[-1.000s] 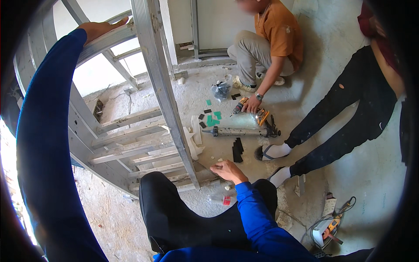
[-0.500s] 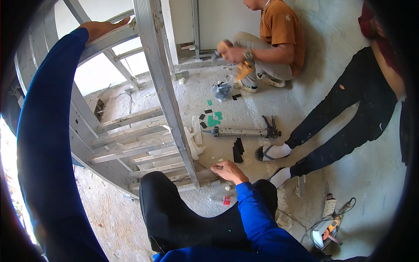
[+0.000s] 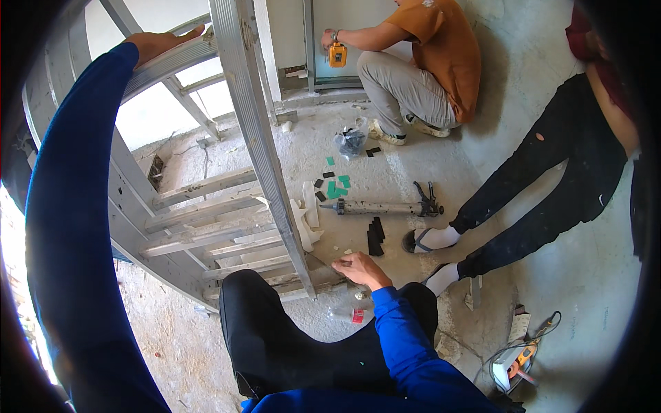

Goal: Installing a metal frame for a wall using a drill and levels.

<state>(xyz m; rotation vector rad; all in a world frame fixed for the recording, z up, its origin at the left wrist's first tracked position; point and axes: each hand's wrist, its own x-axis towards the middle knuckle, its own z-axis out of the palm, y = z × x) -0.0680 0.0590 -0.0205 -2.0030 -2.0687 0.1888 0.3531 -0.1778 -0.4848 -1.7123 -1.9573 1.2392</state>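
- Currently resting the left hand [image 3: 160, 46] on the ladder [image 3: 249, 117], upper left; cannot tell how far closed.
- With right hand [image 3: 361, 269] loosely curled at centre; cannot tell contents.
- Touching the ladder directly beneath the nearer left hand, long axis top to centre.
- Counting one ladder, one caulking gun [image 3: 379, 208], one bottle [image 3: 357, 316].

Ladder [image 3: 256, 124] bars the left; gap lies between black strips [image 3: 374, 242] and sandal [image 3: 408, 241].

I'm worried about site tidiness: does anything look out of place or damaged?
The clear bottle lies on its side on the floor near the right hand, rather than standing. Green pieces lie scattered loosely near the caulking gun. The black trousers at right look damaged: they have a hole.
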